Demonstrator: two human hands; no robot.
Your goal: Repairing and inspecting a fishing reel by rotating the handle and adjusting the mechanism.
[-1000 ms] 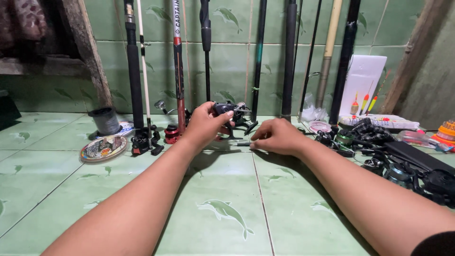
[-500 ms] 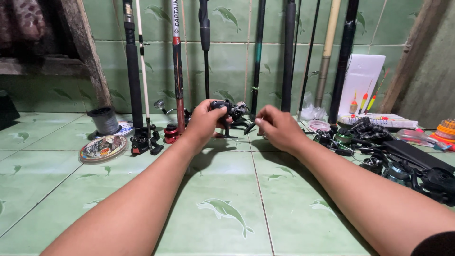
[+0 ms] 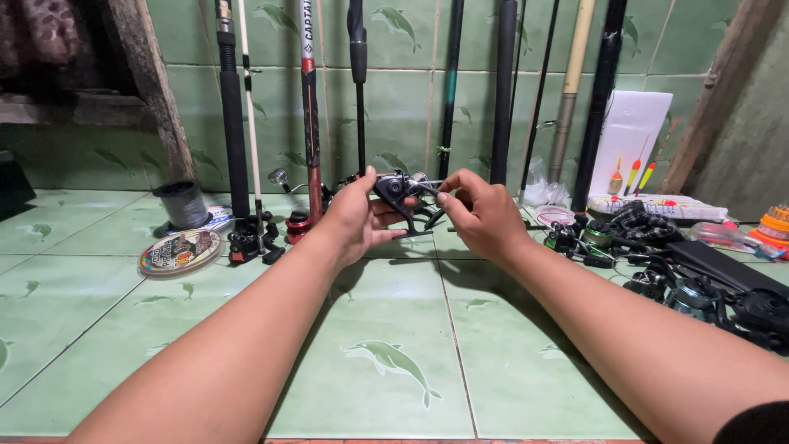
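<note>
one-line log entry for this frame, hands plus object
left hand: grips black fishing reel | right hand: fingertips on reel | reel: lifted off green tiled floor | rods: lean on wall

Green floor tiles [image 3: 386, 362] with dolphin prints spread below the hands. Behind them rises a matching green tiled wall [image 3: 394, 99]; a dark wooden post [image 3: 152, 90] stands far left, under dim light.

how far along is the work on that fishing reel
Done: the black spinning reel is off the floor, raised in front of the rods against the tiled wall. In hand: the left hand grips its body while the right hand pinches its right side. Left: more reels lie at right, and the line spool at left sits untouched.
</note>
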